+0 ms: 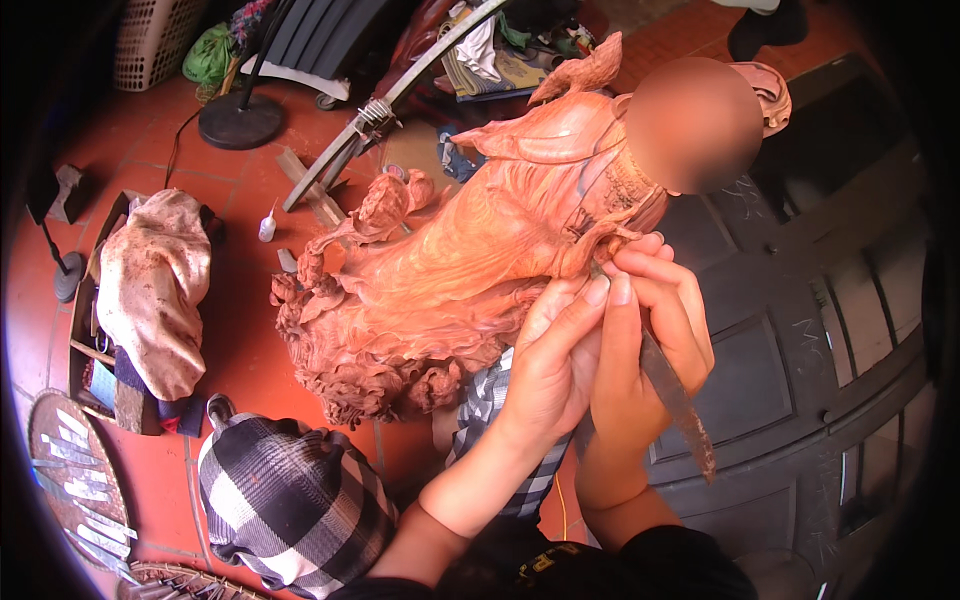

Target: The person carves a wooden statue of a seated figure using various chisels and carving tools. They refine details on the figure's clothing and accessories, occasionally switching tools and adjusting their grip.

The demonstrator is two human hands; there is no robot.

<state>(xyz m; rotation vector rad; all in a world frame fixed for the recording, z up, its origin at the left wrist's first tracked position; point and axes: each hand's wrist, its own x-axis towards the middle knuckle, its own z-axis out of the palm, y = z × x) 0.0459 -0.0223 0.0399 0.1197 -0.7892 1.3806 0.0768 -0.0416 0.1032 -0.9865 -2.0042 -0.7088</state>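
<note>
A large reddish wooden statue [460,235] lies tilted before me, with carved robe folds and a rough, knotted base toward the lower left. Its head, at the upper right, is blurred. At the statue's chest and sleeve, my left hand [550,355] and my right hand [645,345] come together. They are closed around a flat, dark, rusty carving chisel [678,400]. Its working tip meets the wood near my thumbs and is mostly hidden by my fingers. The chisel's rear end sticks out below my right hand.
A checked cushion-like bundle [295,500] sits at lower left. Beyond it are a round tray [50,420] of metal chisels and a wooden box [80,310] under a stained cloth [155,290]. A small white bottle [267,226] stands on the red tiles. Dark panelled doors [740,370] lie at right.
</note>
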